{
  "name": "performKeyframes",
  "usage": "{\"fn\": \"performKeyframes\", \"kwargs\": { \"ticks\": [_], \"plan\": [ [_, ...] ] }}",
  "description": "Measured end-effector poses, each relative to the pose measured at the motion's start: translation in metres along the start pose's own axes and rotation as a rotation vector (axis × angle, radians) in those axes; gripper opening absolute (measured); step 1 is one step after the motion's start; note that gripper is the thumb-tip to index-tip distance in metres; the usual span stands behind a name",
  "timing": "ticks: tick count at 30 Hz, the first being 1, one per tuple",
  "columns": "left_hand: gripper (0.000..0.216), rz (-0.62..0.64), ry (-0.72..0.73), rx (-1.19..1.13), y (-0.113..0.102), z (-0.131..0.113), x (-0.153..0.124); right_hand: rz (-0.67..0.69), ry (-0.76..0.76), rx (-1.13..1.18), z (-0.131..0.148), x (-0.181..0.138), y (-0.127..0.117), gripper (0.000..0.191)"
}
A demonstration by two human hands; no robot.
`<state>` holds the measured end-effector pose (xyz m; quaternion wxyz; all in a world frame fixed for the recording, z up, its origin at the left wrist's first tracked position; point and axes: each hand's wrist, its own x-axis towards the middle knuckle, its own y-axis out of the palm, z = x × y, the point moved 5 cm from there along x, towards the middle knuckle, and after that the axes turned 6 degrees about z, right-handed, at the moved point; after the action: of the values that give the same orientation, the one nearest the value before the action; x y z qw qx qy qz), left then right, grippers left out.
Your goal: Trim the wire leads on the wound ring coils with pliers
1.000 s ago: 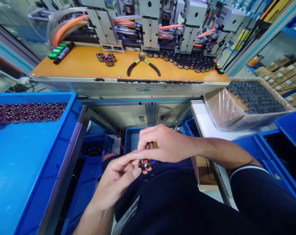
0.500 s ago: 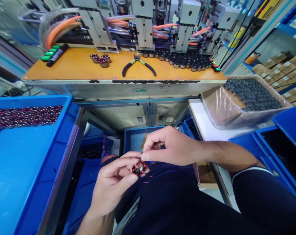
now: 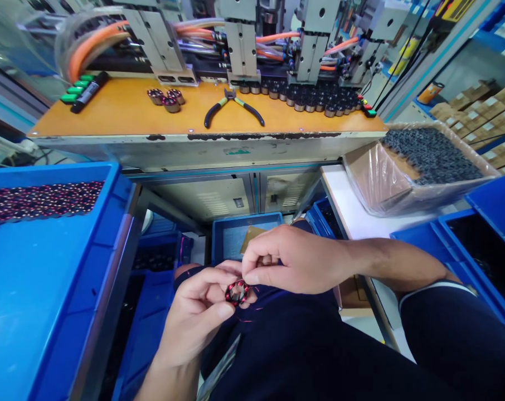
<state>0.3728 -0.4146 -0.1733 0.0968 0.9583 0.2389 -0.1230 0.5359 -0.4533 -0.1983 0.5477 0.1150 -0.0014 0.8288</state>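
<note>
Left hand (image 3: 194, 320): we pinch the small red-wound coil (image 3: 237, 291) between thumb and fingers, over our lap.
Right hand (image 3: 296, 259): our fingertips close on the coil's upper edge.
Worktop (image 3: 122, 114): pliers (image 3: 232, 107) lie beyond.

Both hands meet low — left hand (image 3: 196, 314) cupped, right hand (image 3: 296, 259) pinching.

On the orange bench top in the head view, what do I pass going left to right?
Black marker → three small wound coils → pliers → cluster of dark cylindrical parts → red and green buttons at the right end.
</note>
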Motion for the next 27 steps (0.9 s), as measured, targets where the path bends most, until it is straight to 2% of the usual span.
{"fn": "performKeyframes", "kwargs": {
  "ticks": [5, 10, 18, 23, 25, 27],
  "plan": [
    [0.025, 0.073, 0.019, -0.115, 0.002, 0.002, 0.004, -0.019, -0.062, 0.031, 0.001, -0.004, 0.003, 0.014],
    [0.026, 0.089, 0.054, -0.138, 0.002, 0.002, 0.005, -0.021, -0.079, 0.120, -0.002, -0.005, 0.007, 0.017],
    [0.040, 0.068, 0.100, 0.028, -0.005, 0.002, 0.000, -0.015, -0.005, 0.194, -0.006, -0.006, 0.011, 0.019],
    [0.031, 0.029, 0.068, 0.054, -0.005, 0.004, -0.001, -0.014, 0.021, 0.228, -0.007, -0.007, 0.016, 0.016],
    [0.027, 0.006, 0.044, 0.048, -0.005, 0.005, 0.000, 0.001, -0.034, 0.181, -0.005, -0.010, 0.015, 0.015],
    [0.025, -0.006, 0.034, 0.021, -0.005, 0.005, 0.000, 0.057, -0.154, 0.038, 0.000, -0.015, 0.013, 0.015]
  ]
}}
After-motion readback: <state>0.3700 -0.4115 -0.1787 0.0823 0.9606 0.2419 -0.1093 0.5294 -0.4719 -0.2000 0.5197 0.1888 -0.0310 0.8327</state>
